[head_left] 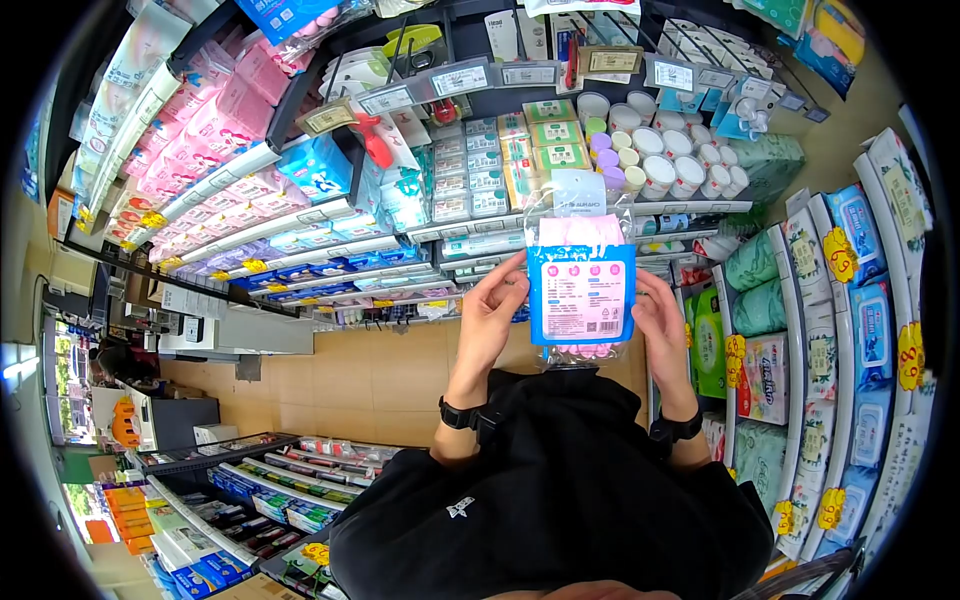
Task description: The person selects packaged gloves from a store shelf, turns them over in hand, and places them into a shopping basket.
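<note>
A clear plastic hanging packet with something soft and pink inside is held upright in front of my chest. Its back label is pink with a blue border, small print and a barcode, and a white header with a hang hole tops it. My left hand pinches the packet's left edge between thumb and fingers. On the opposite edge, my right hand grips it, with its fingers partly behind the packet. What exactly the pink contents are, I cannot make out. Both wrists wear black bands.
Ahead stands a shelf with white-lidded tubs, boxed cotton goods and price tags on hooks. Pink packs fill the shelf at left. Wipes and tissue packs line the right shelf. Tan floor tiles lie below; another rack is lower left.
</note>
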{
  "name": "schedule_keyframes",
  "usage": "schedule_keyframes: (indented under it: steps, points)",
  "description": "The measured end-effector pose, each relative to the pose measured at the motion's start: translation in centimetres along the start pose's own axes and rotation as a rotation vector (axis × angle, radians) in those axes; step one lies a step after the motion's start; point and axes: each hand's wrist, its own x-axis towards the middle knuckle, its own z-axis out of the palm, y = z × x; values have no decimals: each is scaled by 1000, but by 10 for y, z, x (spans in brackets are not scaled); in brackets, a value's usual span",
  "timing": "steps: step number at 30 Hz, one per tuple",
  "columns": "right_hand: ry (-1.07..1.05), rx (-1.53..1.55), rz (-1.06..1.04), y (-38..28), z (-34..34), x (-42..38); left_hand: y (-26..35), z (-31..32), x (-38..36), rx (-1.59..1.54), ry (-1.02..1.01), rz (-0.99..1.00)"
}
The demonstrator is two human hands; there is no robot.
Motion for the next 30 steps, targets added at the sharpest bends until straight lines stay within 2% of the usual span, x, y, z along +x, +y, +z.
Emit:
schedule_keyframes:
  steps: [30]
  points:
    - [2,-20,6,-3,-7,-3,-3,1,-3,-40,-25,-4]
